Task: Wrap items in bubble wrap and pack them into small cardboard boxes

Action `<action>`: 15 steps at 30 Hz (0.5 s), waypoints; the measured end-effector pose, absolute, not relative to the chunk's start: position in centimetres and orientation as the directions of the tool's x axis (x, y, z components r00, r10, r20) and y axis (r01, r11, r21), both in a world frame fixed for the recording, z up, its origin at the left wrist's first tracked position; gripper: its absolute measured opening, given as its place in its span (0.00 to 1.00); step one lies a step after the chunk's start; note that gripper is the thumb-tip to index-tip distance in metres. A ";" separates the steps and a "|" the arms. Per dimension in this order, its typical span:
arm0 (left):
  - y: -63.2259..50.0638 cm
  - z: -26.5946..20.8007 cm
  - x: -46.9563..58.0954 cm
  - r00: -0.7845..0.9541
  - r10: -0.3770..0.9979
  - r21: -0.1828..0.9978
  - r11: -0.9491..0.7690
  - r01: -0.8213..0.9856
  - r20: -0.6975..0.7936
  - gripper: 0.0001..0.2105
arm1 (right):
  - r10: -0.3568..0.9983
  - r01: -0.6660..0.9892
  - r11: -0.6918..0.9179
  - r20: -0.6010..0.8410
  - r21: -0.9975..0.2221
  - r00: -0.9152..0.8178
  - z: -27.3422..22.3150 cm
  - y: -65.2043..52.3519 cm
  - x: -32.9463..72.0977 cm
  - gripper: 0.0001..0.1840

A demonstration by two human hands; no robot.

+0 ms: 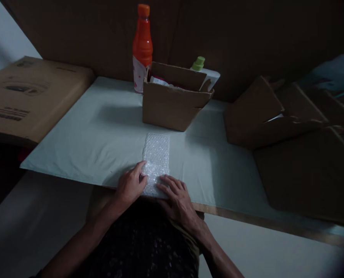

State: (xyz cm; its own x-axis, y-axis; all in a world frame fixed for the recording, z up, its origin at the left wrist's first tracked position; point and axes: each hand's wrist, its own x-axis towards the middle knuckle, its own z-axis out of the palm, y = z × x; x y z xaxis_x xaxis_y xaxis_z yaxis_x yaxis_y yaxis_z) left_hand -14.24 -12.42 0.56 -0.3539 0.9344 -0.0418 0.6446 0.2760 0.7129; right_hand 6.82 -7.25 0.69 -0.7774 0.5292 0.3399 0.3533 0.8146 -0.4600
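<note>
A narrow strip of clear bubble wrap (157, 148) lies lengthwise on the pale green cloth, reaching to the table's front edge. Its near part looks folded over in a thicker layer. My left hand (131, 183) is at the strip's left side, fingers curled, with thumb and forefinger on the folded edge. On the right side, my right hand (177, 199) rests with its fingers stretched out over the near part of the wrap. Its thumb is low, by the table edge. Whether anything lies inside the fold cannot be made out.
Beyond the wrap stands an open cardboard box (172, 106) with things inside. Behind it are an orange-capped red bottle (143, 46) and a white bottle with a green cap (199, 63). A flat carton (35, 92) lies left; larger open boxes (305, 166) stand right.
</note>
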 end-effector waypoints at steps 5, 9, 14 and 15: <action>-14.5 1.8 -15.0 -0.315 0.931 0.729 0.084 0.679 0.186 0.20 | 0.542 0.324 0.799 0.373 -0.507 -0.753 0.2 -7.1 6.2 0.19; -16.4 2.9 -15.3 -0.077 0.943 0.691 -0.179 0.700 0.323 0.22 | 0.627 0.286 0.684 0.339 -0.671 -0.702 0.4 -6.9 5.8 0.17; -15.5 1.1 -15.0 -0.217 0.952 0.693 0.008 0.721 0.215 0.19 | 0.758 0.411 0.611 0.351 -0.676 -0.549 0.3 -7.2 5.8 0.22; -15.1 0.7 -15.0 -0.244 0.952 0.690 0.050 0.722 0.186 0.20 | 0.756 0.436 0.632 0.385 -0.641 -0.530 0.4 -7.3 5.9 0.24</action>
State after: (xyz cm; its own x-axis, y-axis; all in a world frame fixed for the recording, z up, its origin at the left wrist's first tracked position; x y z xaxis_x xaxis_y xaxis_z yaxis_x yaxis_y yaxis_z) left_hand -14.95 -15.10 0.71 -0.2438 0.9517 0.1864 0.7221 0.0498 0.6900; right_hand 5.93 -7.28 0.36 -0.5299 0.7558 0.3847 0.4355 0.6318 -0.6412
